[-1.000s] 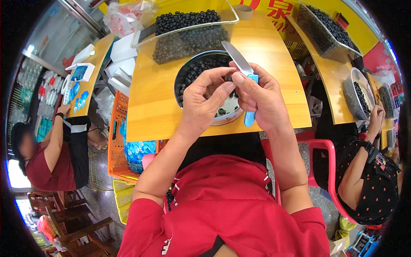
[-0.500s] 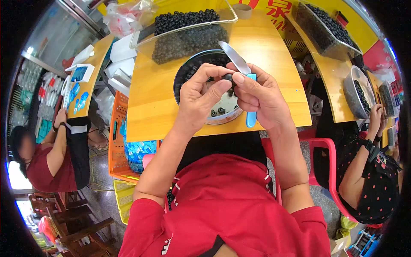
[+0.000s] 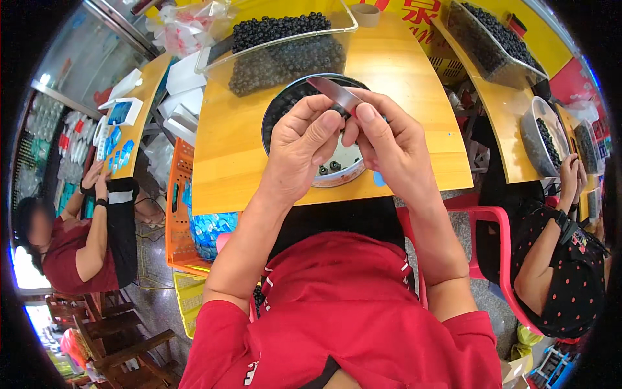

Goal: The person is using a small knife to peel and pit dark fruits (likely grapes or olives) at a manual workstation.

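Note:
My right hand [image 3: 392,139] grips a knife [image 3: 335,93]. Its blade points up and to the left, and a bit of the blue handle shows below the palm. The fingers of my left hand [image 3: 298,146] are pinched around a small round black piece [image 3: 339,110], mostly hidden behind the blade and fingertips. Both hands meet over a round bowl [image 3: 343,179], thumbs close together. Inside the bowl lie several similar black pieces [image 3: 329,167], some on its pale bottom.
Behind the bowl, a clear bin [image 3: 285,61] heaped with black pieces stands on the wooden table [image 3: 227,162]. A tape roll [image 3: 367,15] sits beyond it. An orange crate [image 3: 178,201] stands at left. Co-workers sit at tables on both sides; a pink chair [image 3: 499,240] is at right.
The knife has tilted left, so its blade now lies across the black piece at my left fingertips. Its handle is more hidden. The left co-worker's hands have shifted.

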### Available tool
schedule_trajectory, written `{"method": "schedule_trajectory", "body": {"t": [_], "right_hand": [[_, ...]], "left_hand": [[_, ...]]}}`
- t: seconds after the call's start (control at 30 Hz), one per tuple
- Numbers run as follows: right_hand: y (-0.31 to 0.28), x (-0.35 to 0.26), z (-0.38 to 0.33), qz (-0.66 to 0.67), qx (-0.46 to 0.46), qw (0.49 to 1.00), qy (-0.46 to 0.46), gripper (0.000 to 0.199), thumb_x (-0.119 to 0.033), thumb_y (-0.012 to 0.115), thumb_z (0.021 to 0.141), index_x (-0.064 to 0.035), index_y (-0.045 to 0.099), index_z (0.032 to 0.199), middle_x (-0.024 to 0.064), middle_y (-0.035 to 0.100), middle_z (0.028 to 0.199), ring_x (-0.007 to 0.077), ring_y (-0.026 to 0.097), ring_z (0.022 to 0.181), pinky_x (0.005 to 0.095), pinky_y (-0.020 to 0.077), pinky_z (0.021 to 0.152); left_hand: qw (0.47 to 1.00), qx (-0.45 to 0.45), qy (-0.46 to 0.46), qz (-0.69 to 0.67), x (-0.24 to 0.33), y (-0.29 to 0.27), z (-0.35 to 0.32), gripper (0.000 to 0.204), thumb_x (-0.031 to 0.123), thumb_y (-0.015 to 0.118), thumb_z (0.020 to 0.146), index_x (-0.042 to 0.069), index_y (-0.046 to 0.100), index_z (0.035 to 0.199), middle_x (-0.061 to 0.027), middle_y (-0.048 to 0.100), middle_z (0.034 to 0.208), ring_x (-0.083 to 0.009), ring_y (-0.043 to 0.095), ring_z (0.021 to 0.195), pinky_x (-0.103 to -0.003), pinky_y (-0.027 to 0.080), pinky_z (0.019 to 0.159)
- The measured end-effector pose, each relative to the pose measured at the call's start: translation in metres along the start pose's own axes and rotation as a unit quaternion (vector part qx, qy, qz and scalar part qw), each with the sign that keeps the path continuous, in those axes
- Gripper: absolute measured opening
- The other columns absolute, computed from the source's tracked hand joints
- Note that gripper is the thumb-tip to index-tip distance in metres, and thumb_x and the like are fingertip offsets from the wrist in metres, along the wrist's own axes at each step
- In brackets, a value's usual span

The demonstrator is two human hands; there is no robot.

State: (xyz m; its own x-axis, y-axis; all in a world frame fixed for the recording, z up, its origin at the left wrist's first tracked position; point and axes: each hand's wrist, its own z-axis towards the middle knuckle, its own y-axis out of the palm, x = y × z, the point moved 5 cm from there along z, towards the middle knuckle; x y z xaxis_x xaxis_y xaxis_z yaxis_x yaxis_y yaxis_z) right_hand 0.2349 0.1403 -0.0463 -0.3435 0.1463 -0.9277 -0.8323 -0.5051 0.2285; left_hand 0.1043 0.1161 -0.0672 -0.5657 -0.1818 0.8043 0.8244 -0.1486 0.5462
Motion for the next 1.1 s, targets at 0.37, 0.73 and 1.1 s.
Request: {"method": "schedule_trajectory", "body": {"t": [0.37, 0.73, 1.1], "right_hand": [[0.001, 0.002, 0.001, -0.045, -0.013, 0.999, -0.013, 0.029, -0.024, 0.045, 0.102, -0.0014, 0.056, 0.117, 0.0007, 0.057, 0.069, 0.0001, 0.041, 0.050, 0.0152, 0.0300, 0.044], [-0.008, 0.008, 0.005, 0.007, 0.020, 0.999, 0.030, 0.029, -0.025, 0.045, 0.102, -0.0010, 0.059, 0.112, 0.0008, 0.055, 0.068, 0.0005, 0.036, 0.047, 0.0161, 0.0273, 0.042], [-0.016, 0.002, 0.007, 0.009, 0.036, 0.999, 0.036, 0.033, -0.026, 0.047, 0.101, 0.0013, 0.058, 0.117, 0.0005, 0.053, 0.068, 0.0001, 0.032, 0.047, 0.0164, 0.0232, 0.042]], "left_hand": [[0.998, -0.007, -0.022, -0.062, -0.006, -0.003, -0.001, 0.019, 0.013, 0.058, 0.094, 0.006, 0.060, 0.112, 0.0005, 0.061, 0.086, -0.0022, 0.040, 0.056, -0.016, 0.029, 0.046], [0.982, 0.006, -0.131, -0.137, 0.003, -0.002, 0.006, 0.021, 0.022, 0.051, 0.095, 0.004, 0.059, 0.102, -0.0038, 0.058, 0.086, -0.0056, 0.041, 0.054, -0.017, 0.029, 0.046], [0.672, -0.258, -0.182, 0.669, -0.006, -0.035, 0.026, 0.035, 0.031, 0.068, 0.082, 0.003, 0.063, 0.100, -0.0137, 0.066, 0.080, -0.0280, 0.064, 0.078, -0.041, 0.048, 0.067]]}}
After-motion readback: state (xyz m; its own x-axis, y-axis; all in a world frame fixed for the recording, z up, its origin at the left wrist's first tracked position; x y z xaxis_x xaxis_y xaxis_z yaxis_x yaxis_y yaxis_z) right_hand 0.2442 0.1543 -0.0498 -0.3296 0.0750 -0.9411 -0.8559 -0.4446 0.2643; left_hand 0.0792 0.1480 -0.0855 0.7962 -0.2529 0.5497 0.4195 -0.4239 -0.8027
